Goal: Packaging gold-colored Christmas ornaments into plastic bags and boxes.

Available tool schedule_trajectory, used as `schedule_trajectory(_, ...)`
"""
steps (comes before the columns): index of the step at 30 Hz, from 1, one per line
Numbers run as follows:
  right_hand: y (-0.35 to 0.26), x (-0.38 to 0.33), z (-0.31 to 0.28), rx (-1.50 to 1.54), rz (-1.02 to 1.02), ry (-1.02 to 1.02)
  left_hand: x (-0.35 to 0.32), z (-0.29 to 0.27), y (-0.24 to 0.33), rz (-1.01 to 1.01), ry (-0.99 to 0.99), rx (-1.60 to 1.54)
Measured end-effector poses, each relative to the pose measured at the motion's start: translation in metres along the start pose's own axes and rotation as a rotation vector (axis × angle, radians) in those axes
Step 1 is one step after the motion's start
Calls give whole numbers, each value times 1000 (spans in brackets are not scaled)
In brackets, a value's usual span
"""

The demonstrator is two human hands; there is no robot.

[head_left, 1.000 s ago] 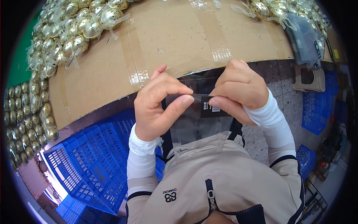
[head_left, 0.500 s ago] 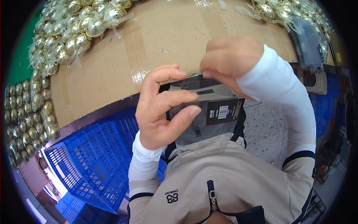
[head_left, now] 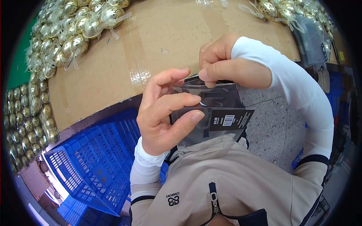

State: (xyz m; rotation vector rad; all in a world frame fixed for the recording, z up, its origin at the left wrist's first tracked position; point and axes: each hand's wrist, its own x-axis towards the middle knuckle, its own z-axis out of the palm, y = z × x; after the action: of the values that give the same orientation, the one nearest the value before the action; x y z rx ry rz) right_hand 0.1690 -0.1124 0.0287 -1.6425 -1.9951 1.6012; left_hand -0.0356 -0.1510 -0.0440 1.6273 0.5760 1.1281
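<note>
A clear plastic bag (head_left: 217,113) with a black card and a white label inside is held upright in front of my chest. My left hand (head_left: 166,113) grips the bag's left side, thumb in front and fingers curled behind. My right hand (head_left: 226,67) comes over from above and pinches the bag's top edge at its opening. Both wrists wear white sleeves under a beige zipped jacket.
A cardboard-covered table (head_left: 151,49) lies ahead. Several gold ball ornaments with ribbons (head_left: 71,34) pile at its far left, more ornaments (head_left: 279,11) at the far right. A stack of clear bags (head_left: 313,41) sits at the right. Blue plastic crates (head_left: 86,165) stand below left.
The bag was held low between both hands a second ago. My right hand has since lifted over the bag and now pinches its top edge, and the bag sits closer to the camera.
</note>
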Motion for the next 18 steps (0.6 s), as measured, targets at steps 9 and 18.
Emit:
schedule_trajectory(9,-2,-5,3,123,157,-82,-4,1,0,-12,17,-15)
schedule_trajectory(18,-1,-7,4,21,40,-66,-7,1,-2,25,55,-6)
